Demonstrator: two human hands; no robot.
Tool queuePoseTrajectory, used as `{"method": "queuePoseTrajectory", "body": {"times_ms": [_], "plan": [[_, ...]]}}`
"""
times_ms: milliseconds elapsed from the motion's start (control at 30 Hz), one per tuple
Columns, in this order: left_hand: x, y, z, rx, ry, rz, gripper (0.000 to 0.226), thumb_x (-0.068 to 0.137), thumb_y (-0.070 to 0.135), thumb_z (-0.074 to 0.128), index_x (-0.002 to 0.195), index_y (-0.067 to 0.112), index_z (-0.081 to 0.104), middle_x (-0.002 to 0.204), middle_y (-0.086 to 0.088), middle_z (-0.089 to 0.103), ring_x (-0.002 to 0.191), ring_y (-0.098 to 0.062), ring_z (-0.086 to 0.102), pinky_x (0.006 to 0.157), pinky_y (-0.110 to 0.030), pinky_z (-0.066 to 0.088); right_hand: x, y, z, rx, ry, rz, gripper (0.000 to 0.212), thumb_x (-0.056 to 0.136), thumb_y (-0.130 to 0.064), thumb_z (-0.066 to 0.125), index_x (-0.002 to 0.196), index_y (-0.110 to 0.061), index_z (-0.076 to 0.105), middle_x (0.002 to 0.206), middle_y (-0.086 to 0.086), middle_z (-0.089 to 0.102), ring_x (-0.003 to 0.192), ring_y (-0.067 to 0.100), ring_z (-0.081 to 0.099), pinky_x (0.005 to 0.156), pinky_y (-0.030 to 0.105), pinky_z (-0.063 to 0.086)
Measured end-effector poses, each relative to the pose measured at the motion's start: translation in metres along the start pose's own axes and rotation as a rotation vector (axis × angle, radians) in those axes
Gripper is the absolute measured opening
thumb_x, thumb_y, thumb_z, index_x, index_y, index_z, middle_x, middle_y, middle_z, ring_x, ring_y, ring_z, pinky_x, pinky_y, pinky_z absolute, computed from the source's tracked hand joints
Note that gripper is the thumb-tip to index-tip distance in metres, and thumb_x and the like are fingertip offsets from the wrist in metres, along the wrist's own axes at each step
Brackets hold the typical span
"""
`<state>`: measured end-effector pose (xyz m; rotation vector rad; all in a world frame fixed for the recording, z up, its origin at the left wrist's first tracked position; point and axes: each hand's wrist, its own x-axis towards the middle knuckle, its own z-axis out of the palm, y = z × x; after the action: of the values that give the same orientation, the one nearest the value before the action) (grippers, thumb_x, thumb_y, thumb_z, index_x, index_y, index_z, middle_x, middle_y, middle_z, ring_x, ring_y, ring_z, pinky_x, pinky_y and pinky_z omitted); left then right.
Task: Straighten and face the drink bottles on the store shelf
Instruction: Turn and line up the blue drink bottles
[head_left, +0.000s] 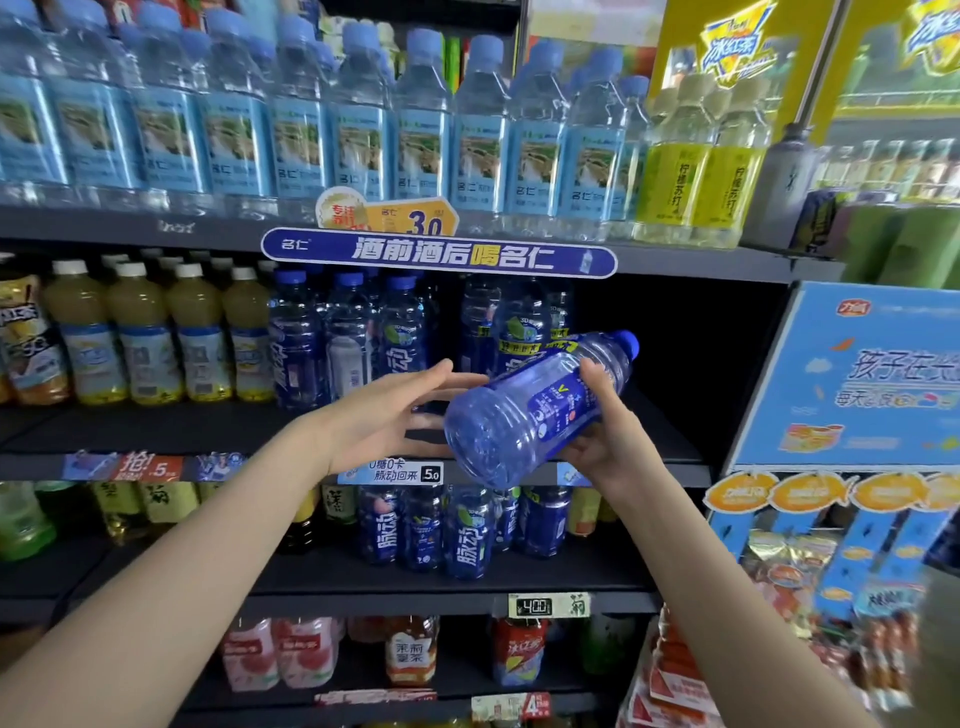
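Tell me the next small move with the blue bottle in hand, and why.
Probably tip the blue bottle upright and set it in the dark gap on the middle shelf, label outward. The right hand grips it tilted, base toward the camera, while the open left hand hovers beside it, and that spot right of the standing blue bottles looks free.

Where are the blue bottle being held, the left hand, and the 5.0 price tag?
blue bottle (535, 410), head view, on its labelled body.
left hand (384, 415), head view, on the open palm.
5.0 price tag (395, 472), head view, on the tag's middle.
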<state>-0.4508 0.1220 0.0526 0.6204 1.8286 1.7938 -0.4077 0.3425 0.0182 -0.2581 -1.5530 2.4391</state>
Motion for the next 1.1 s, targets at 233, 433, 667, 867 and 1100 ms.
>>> {"method": "queuePoseTrajectory", "body": {"times_ms": [233, 433, 667, 867, 1100], "plan": [[0.038, -0.024, 0.014, 0.238, -0.047, -0.044, 0.025, 0.094, 0.025, 0.052, 0.116, 0.021, 0.064, 0.115, 0.002, 0.068, 0.107, -0.015, 0.063, 0.095, -0.032, 0.049, 0.009, -0.005, -0.038, -0.262, 0.214, -0.266, 0.064, 0.068, -0.029, 0.083, 0.12, -0.018, 0.046, 0.116, 0.008, 0.063, 0.094, 0.024, 0.068, 0.072, 0.046, 0.059], [0.094, -0.039, 0.023, 0.327, 0.29, -0.011, 0.023, 0.092, 0.016, 0.058, 0.115, 0.018, 0.058, 0.111, -0.001, 0.063, 0.098, -0.014, 0.061, 0.089, -0.031, 0.051, 0.034, -0.013, -0.068, -0.584, 0.348, -0.427, 0.097, 0.06, -0.035, 0.088, 0.138, -0.021, 0.031, 0.12, 0.002, 0.059, 0.108, 0.019, 0.06, 0.093, 0.046, 0.051], [0.145, -0.04, 0.03, 0.487, 0.549, 0.074, 0.05, 0.088, 0.02, 0.064, 0.131, 0.009, 0.043, 0.126, -0.006, 0.054, 0.103, -0.018, 0.055, 0.082, -0.025, 0.04, 0.085, -0.033, -0.084, -0.745, 0.381, -0.476, 0.099, 0.064, -0.032, 0.086, 0.144, -0.017, 0.028, 0.127, 0.005, 0.057, 0.112, 0.024, 0.057, 0.098, 0.044, 0.046], [0.183, -0.046, 0.038, 0.57, 0.612, 0.118, 0.074, 0.082, 0.027, 0.071, 0.139, 0.008, 0.028, 0.138, -0.009, 0.042, 0.123, -0.022, 0.044, 0.093, -0.025, 0.036, 0.136, -0.03, -0.087, -0.903, 0.375, -0.503, 0.099, 0.069, -0.032, 0.084, 0.146, -0.017, 0.023, 0.13, 0.009, 0.055, 0.111, 0.03, 0.058, 0.084, 0.037, 0.046], [0.212, -0.066, 0.029, 0.549, 0.653, 0.145, 0.097, 0.069, 0.033, 0.081, 0.143, 0.011, 0.022, 0.142, -0.009, 0.041, 0.126, -0.025, 0.045, 0.102, -0.034, 0.038, 0.159, 0.0, -0.095, -0.956, 0.295, -0.506, 0.118, 0.065, -0.025, 0.086, 0.151, -0.012, 0.006, 0.149, 0.015, 0.033, 0.134, 0.031, 0.038, 0.101, 0.035, 0.037]]}}
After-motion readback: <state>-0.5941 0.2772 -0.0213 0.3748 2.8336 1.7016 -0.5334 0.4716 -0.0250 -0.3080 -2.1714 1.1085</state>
